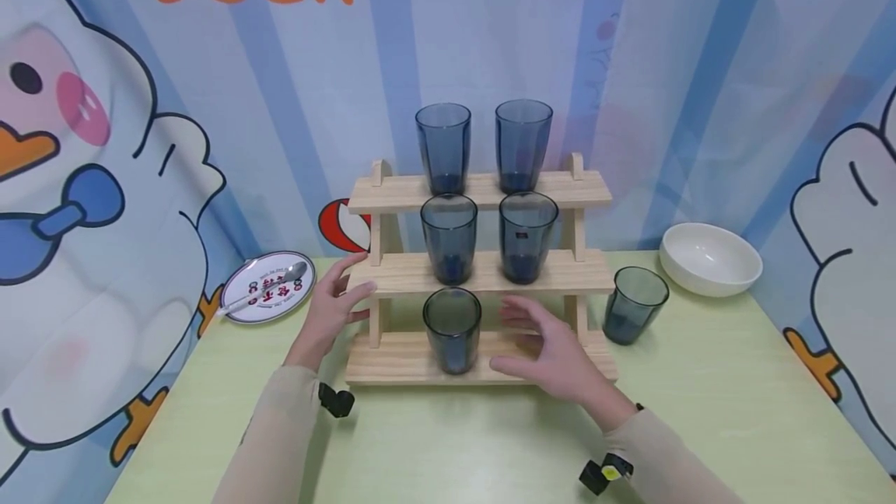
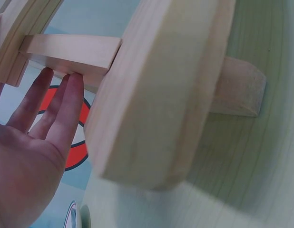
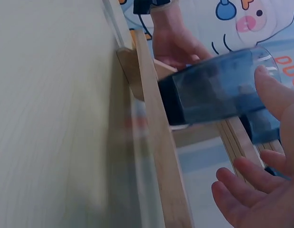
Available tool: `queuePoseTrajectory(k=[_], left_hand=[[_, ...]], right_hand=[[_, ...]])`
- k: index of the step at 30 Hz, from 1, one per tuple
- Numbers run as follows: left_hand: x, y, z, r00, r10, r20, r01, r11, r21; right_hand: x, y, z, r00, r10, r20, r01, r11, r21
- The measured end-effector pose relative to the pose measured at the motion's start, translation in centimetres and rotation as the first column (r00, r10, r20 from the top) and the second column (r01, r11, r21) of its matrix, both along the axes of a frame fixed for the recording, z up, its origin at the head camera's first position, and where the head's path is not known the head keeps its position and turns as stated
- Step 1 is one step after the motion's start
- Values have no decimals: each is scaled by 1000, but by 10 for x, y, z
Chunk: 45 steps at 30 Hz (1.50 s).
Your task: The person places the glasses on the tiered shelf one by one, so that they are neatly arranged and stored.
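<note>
A three-tier wooden rack [image 1: 406, 274] stands on the table with dark blue glasses on it. My left hand [image 1: 336, 306] holds the left end of its middle shelf, the thumb at the front; in the left wrist view the fingertips [image 2: 76, 78] touch a support post. One glass [image 1: 451, 333] stands upright on the bottom shelf. Just right of it my right hand [image 1: 549, 352] reaches in with spread fingers, holding nothing. The middle shelf bears two glasses, left [image 1: 449, 239] and right [image 1: 528, 238]; two more, left [image 1: 444, 148] and right [image 1: 523, 146], stand on top.
Another dark glass [image 1: 635, 306] is on the table right of the rack, with a white bowl [image 1: 710, 259] behind it. A plate [image 1: 252, 316] bearing a spoon [image 1: 294, 271] lies on the left. A cartoon duck curtain [image 1: 483, 29] hangs behind.
</note>
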<state>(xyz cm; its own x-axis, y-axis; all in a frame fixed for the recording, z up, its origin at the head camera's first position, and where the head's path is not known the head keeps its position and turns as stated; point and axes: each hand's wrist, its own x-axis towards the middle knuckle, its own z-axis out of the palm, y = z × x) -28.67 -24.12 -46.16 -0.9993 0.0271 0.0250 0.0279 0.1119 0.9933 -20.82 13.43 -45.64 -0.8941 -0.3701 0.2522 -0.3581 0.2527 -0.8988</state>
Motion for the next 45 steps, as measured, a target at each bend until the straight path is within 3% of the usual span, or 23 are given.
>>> queuePoseTrajectory(k=[7, 17, 21, 25, 28, 31, 33, 36, 40, 45], left_hand=[[-1, 0, -1, 1000, -2, -4, 2, 1000, 0], [-1, -1, -1, 1000, 3, 7, -3, 1000, 1], [-1, -1, 0, 1000, -3, 2, 3, 1000, 7], [1, -1, 0, 1000, 1, 4, -1, 1000, 7], [1, -2, 1, 1000, 3, 5, -3, 1000, 3], [2, -2, 0, 1000, 2, 1, -2, 1000, 3], [2, -2, 0, 1000, 3, 0, -3, 1000, 1], [1, -2, -1, 1000, 4, 4, -4, 1000, -3], [0, -1, -1, 1000, 5, 4, -5, 1000, -8], [1, 1, 0, 1000, -2, -7, 2, 1000, -2]], right_hand=[[5, 42, 2, 992, -91, -93, 94, 995, 34], [13, 88, 12, 941, -199, -273, 226, 971, 74], [13, 106, 16, 896, -270, -352, 314, 947, 73], [11, 123, 22, 835, -362, -414, 417, 908, 48], [8, 133, 27, 794, -427, -432, 504, 861, 74], [4, 142, 27, 767, -479, -427, 579, 804, 137], [0, 148, 25, 767, -494, -409, 596, 785, 169], [-6, 155, 19, 790, -498, -356, 588, 781, 212], [-14, 159, 10, 830, -488, -271, 548, 805, 229], [-23, 159, 5, 857, -484, -175, 513, 828, 224]])
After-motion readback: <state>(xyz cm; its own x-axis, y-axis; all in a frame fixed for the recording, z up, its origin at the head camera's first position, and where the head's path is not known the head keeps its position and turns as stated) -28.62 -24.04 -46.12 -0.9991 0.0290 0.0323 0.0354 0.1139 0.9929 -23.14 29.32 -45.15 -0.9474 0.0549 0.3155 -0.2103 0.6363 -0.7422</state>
